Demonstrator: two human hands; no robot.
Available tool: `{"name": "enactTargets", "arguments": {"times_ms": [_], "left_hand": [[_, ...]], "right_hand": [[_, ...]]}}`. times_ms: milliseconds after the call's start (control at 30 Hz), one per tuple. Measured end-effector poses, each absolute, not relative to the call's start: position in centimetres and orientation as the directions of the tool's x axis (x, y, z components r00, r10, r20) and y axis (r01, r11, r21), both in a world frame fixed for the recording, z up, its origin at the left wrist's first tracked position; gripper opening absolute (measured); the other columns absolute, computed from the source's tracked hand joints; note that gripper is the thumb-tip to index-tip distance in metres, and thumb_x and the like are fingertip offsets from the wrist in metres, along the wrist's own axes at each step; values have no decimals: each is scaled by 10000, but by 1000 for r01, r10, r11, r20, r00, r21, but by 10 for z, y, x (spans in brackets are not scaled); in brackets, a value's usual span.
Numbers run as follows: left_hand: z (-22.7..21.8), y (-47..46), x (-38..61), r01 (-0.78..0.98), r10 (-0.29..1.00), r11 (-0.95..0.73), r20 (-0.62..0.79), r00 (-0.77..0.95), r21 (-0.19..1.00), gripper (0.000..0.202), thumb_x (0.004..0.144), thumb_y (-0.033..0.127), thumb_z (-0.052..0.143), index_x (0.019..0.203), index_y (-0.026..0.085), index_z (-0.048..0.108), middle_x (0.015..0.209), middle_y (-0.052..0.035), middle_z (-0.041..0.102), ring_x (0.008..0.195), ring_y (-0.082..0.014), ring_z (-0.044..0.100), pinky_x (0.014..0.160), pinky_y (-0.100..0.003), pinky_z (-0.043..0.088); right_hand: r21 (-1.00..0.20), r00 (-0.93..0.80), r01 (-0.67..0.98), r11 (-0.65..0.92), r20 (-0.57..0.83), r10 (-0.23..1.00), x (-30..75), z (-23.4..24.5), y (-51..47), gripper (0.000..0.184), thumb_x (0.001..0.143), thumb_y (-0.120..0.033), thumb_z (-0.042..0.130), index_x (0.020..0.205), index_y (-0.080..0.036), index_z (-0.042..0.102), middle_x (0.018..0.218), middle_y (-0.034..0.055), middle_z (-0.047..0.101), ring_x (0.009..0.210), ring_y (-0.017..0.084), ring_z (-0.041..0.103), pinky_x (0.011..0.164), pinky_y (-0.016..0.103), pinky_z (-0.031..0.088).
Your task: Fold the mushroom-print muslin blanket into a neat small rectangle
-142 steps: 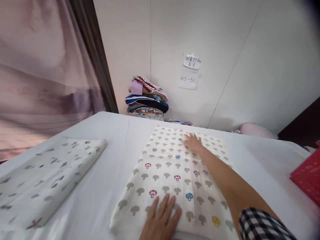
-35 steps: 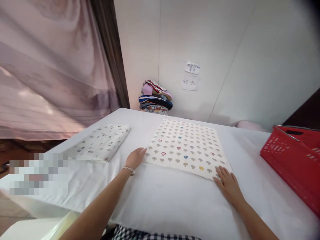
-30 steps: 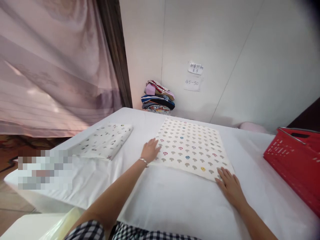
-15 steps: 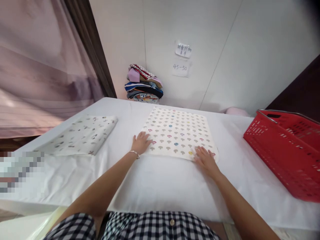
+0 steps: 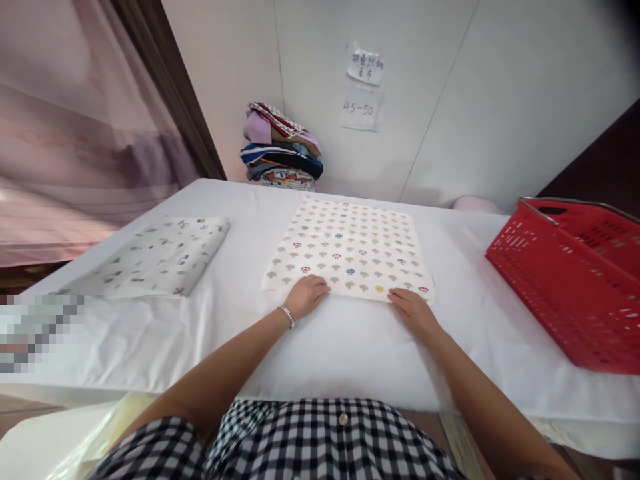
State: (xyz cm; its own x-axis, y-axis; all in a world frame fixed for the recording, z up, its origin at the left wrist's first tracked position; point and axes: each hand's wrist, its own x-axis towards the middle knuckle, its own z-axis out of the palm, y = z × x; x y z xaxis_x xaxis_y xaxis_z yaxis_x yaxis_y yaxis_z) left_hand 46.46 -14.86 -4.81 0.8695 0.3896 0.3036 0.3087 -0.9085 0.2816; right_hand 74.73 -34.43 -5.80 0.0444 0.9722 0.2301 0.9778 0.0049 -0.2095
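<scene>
A cream cloth printed with small mushrooms [image 5: 345, 247] lies flat and squared on the white-covered table in front of me. My left hand [image 5: 306, 297] is at its near edge, left of the middle, fingers together and curled over the hem. At the same edge, farther right, my right hand [image 5: 413, 312] also has its fingers closed on the hem. Both thumbs are mostly hidden. The cloth's near left corner lies uncovered to the left of my left hand.
To the left lies another folded white cloth with a leaf-like print [image 5: 160, 257]. A red perforated basket [image 5: 565, 287] stands at the right. Behind, a stack of folded fabrics [image 5: 283, 150] sits against the wall, near paper notes [image 5: 363, 110]. The white tablecloth [image 5: 345, 360] hangs over the near edge.
My left hand has moved right, from the cloth's left side to its near edge. My right hand's spread fingers have drawn together at the hem. The view has tilted down slightly.
</scene>
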Motion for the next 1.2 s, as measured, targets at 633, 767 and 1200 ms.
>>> {"name": "enactTargets", "arguments": {"times_ms": [633,767,1200], "left_hand": [[-52,-155,487,302,363,-926,312,878,229,281,912,275,393,948,222,667,981,-58,637,910,-210,537,787,-358,431],[-51,-155,488,315,379,-920,323,867,234,286,914,285,395,936,222,673,962,-55,642,891,-207,538,770,-352,436],[-58,-155,489,333,403,-912,369,838,240,271,908,271,412,905,228,680,936,-41,643,851,-196,528,767,-344,440]], "right_hand": [[-172,146,977,-124,125,981,768,-29,-356,343,911,-308,364,1050,-274,675,961,68,626,941,232,529,817,377,428],[-312,129,947,-75,156,979,769,-31,-356,333,911,-325,368,1026,-278,677,961,39,637,908,202,550,849,367,434],[-41,57,998,-48,279,958,766,-44,-355,312,882,-135,406,986,-232,683,920,62,631,877,196,495,812,340,369]]}}
